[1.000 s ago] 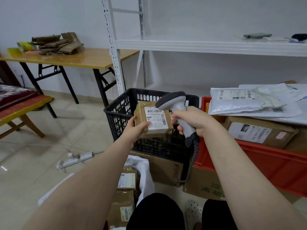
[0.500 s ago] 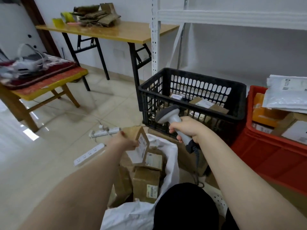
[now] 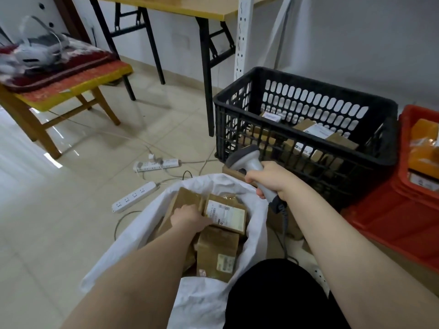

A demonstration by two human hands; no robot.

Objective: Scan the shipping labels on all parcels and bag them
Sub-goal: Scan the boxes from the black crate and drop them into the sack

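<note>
— Checking the left grip (image 3: 190,218) first; holding anything?

— Clasping the labelled parcel (image 3: 225,213) by its left edge, hiding the fingertips beneath it; resting it inside the white bag (image 3: 152,217), showing its label upward, touching other brown parcels around it.

— Reading anything on that label?

— Making out a barcode strip and rows of dark print; failing to read any of it, being too blurred; finding the same with the small label on the lower parcel (image 3: 217,255) just beneath.

— And the right grip (image 3: 270,179)?

— Wrapping tightly round the handle of the grey scanner (image 3: 247,161); holding it above the bag's far rim, just in front of the black crate (image 3: 308,162), pointing its head left and away; trailing a dark cable (image 3: 286,224) down beside the wrist.

— Seeing more parcels?

— Spotting several brown ones lying in the black crate, showing white labels (image 3: 318,130), carrying print too small to read; noticing a red crate (image 3: 403,210) just beside it on the right, holding an orange packet (image 3: 425,148); also noting a white power strip (image 3: 155,164) and a second strip (image 3: 134,197) lying on the tiled floor beyond the bag.
</note>
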